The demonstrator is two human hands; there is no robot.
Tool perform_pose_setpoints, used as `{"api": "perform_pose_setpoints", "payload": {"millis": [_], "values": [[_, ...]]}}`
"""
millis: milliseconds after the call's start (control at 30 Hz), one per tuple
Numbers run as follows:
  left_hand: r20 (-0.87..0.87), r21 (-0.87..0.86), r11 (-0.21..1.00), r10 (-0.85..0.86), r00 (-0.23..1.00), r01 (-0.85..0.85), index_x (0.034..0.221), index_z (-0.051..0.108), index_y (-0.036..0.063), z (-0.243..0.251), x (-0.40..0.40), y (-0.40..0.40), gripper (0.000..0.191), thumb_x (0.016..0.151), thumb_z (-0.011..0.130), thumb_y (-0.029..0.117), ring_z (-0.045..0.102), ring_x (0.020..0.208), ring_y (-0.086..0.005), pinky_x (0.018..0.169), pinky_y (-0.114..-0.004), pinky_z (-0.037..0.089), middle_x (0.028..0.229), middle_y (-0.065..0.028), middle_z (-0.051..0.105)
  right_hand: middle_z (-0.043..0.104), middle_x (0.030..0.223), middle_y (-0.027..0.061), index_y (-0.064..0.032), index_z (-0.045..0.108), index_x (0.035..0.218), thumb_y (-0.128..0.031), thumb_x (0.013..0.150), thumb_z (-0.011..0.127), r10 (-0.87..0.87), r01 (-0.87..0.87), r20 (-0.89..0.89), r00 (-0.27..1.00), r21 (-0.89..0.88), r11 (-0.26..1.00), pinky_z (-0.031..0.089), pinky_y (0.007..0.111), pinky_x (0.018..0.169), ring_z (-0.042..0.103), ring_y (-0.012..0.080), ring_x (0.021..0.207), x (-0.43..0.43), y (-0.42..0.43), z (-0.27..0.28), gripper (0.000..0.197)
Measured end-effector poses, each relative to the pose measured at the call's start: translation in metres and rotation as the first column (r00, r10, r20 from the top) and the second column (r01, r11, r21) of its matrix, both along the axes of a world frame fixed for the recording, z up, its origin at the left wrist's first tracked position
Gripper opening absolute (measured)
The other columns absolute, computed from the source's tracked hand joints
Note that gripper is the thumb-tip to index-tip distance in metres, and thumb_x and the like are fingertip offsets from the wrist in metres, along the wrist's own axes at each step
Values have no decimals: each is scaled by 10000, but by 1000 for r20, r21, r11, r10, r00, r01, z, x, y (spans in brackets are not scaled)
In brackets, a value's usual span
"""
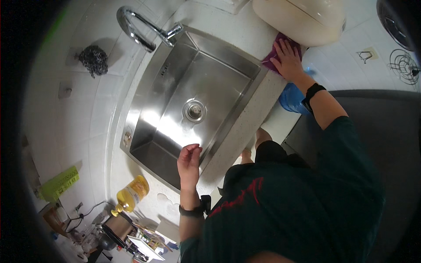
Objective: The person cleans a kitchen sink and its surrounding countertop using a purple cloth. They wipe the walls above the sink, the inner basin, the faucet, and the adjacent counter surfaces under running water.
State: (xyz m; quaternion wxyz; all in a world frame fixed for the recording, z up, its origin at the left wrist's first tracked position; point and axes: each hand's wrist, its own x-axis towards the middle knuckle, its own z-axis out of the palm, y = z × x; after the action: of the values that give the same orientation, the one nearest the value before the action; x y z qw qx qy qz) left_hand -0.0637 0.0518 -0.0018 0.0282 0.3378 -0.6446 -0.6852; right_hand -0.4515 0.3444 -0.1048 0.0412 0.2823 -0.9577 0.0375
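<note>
My right hand (288,62) lies spread on a folded purple cloth (269,63), pressing it to the counter's right end beside the sink. The cloth meets the base of a cream rounded appliance (302,19). My left hand (189,159) hovers above the near left part of the stainless steel sink (217,85), its fingers curled in towards the thumb, with nothing visible in it. The sink holds only a wet sheen around its drain strainer (194,111). A chrome faucet (161,33) rises at the sink's far side.
A bottle of yellow liquid (131,194) stands left of the sink. Behind it are a rice-cooker-like appliance (120,228) and clutter. A steel scrubber (94,59) and a green basket (60,184) hang on the tiled wall. A blue water jug (291,98) stands below my right forearm.
</note>
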Motion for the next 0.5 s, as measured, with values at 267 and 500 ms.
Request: {"api": "perform_pose_setpoints", "payload": {"millis": [267, 500], "values": [[-52, -29, 998, 54, 997, -55, 1075, 616, 9, 8, 29, 12, 137, 956, 566, 55, 611, 911, -128, 858, -259, 472, 964, -44, 652, 265, 1534, 141, -119, 315, 1467, -468, 897, 542, 495, -500, 116, 861, 14, 866, 187, 573, 1128, 206, 329, 1432, 126, -30, 22, 706], [-58, -109, 955, 270, 961, -275, 1051, 620, 11, 14, 100, 6, 130, 946, 599, 83, 596, 900, -95, 840, -239, 460, 952, -19, 651, 285, 1515, 179, -67, 348, 1446, -462, 852, 607, 807, -824, 272, 525, -77, 562, 162, 559, 1139, 217, 344, 1422, 205, -76, 50, 758]]}}
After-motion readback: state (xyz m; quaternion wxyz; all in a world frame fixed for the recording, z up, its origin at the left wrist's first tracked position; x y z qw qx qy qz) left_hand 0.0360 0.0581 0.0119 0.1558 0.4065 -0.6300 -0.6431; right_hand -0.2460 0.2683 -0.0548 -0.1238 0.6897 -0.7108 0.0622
